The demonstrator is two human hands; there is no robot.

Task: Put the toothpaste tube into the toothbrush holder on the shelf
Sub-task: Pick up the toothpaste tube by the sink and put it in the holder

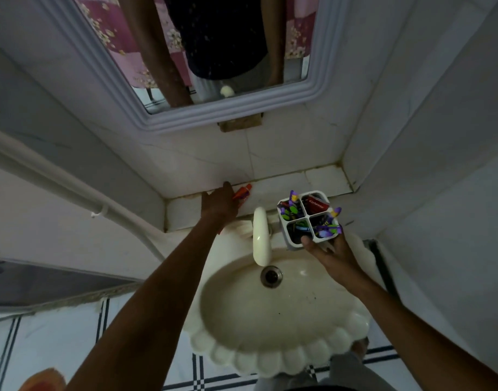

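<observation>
A small orange-red toothpaste tube [241,192] lies on the tiled shelf [321,180] against the back wall. My left hand [220,204] rests flat over its near end; whether the fingers grip it is hidden. The white toothbrush holder [295,244] has four compartments that hold purple and green brushes and a red Colgate tube [315,204]. It is at the shelf's front edge, above the sink's right back rim. My right hand [328,251] grips the holder from below at its near side.
A cream scalloped sink [270,359] sits below the shelf, with a cream tap [260,235] between my hands and a drain [271,275]. A framed mirror [157,119] hangs above. Tiled walls close in left and right. A white pipe [73,190] runs along the left.
</observation>
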